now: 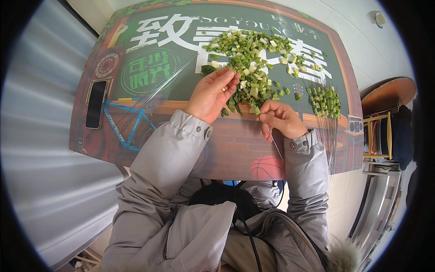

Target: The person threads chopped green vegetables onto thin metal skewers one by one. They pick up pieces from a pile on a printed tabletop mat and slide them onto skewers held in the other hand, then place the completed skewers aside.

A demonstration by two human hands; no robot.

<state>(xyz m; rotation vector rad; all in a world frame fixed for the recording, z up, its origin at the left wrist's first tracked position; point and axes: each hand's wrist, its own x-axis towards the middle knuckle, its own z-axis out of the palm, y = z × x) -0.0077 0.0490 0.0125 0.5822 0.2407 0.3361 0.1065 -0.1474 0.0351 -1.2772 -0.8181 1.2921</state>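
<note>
My left hand has thumb and fingertips pinched at the far end of a thin metal skewer; whether a vegetable piece is also between them is hidden. Lower down, my right hand grips the same skewer, which slants across and sticks out below its fingers. A chopped green stem piece sits on the skewer beside my right fingertips. Behind both hands spreads a loose heap of chopped green and pale stem vegetable. Filled skewers lie in a bundle to the right, their bare ends towards me.
Several bare metal skewers lie at the left of the printed table. A dark-screened phone rests near its left edge. Past the right edge stand a wooden chair with dark cloth and a round brown board. A grey curtain hangs at left.
</note>
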